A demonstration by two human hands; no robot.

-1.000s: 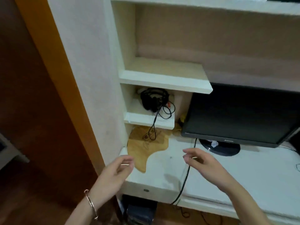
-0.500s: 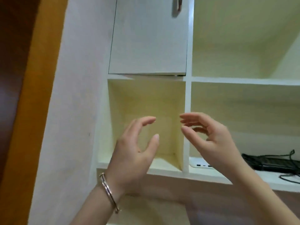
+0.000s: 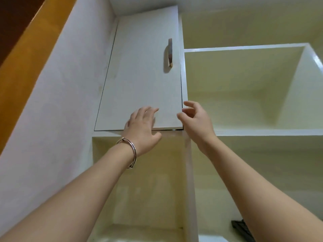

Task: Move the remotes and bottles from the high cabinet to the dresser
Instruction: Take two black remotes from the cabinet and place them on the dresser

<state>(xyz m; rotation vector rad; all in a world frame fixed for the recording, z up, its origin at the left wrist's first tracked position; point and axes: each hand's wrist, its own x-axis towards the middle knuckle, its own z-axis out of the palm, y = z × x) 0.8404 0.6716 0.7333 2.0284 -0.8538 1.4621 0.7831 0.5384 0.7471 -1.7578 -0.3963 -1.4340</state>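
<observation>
Both our grips, left hand [image 3: 141, 126] and right hand [image 3: 196, 119], reach spread and empty at the shut cabinet door [image 3: 139, 75], handle [image 3: 169, 53] above.

Two hands are raised: a left hand [image 3: 142, 127] and a right hand [image 3: 196, 123]. One bracelet [image 3: 130, 151] circles the left wrist. One closed door [image 3: 141, 75] carries one handle [image 3: 169, 52]. Three open compartments show. One dark object [image 3: 240, 230] sits low at the right, too cut off to identify.
</observation>
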